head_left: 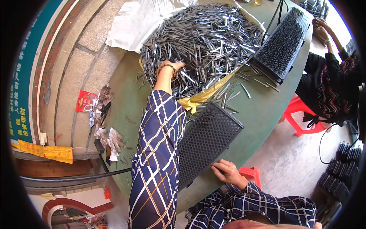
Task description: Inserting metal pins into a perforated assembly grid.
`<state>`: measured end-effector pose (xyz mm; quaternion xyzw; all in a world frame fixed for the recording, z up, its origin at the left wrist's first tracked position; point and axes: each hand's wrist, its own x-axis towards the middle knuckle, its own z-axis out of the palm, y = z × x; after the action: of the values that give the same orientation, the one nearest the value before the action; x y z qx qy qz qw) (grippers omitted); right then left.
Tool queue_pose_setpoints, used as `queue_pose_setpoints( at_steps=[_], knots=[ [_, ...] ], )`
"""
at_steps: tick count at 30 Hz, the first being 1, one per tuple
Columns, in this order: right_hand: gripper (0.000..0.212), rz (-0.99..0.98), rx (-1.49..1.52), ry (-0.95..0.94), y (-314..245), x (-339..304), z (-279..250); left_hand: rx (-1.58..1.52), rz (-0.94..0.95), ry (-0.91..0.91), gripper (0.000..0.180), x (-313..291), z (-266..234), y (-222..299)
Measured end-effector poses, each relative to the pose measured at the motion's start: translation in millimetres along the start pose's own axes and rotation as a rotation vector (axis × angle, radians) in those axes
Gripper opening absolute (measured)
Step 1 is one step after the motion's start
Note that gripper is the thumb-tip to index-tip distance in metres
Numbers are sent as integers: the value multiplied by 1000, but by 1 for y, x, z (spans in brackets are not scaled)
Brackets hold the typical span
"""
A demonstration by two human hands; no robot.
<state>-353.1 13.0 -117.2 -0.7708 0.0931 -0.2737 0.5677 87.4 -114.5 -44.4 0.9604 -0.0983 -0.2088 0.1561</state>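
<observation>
My left hand (170,68), with a beaded bracelet at the wrist, reaches into a large heap of thin dark metal strips (206,36). Its fingers are partly hidden among the strips, so what they hold, if anything, does not show. Below the heap a black tray full of round holes (207,141) lies slanted on the green table (253,116). My left sleeve covers part of this tray. At its near right edge is my right hand (228,173), fingertips at the rim, fingers loosely bent and apart from the thumb.
A second black tray (282,44), packed with upright pieces, lies right of the heap. Yellow sacking (207,93) edges the heap. Used gloves (112,143) lie at left. Across the table is another person's hand (322,28); red stools (303,116) stand on the floor.
</observation>
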Motion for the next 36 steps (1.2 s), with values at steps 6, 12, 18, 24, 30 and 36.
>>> queue_pose_setpoints(
  at_steps=[6,12,18,24,30,36],
  knots=[
    [13,5,10,22,-3,-2,-4,56,35,1,67,-28,-13,6],
    [12,76,14,33,7,-4,-8,333,14,4,66,-39,14,38],
    [13,27,40,2,-6,-1,1,206,-152,27,54,27,2,2],
    [14,17,25,15,1,-1,-3,413,-31,11,47,21,1,15],
    [14,19,17,-4,0,-3,-3,325,-28,-5,48,43,3,-1],
    [14,61,-19,24,7,-6,-9,284,20,-73,42,13,4,15]
  ],
)
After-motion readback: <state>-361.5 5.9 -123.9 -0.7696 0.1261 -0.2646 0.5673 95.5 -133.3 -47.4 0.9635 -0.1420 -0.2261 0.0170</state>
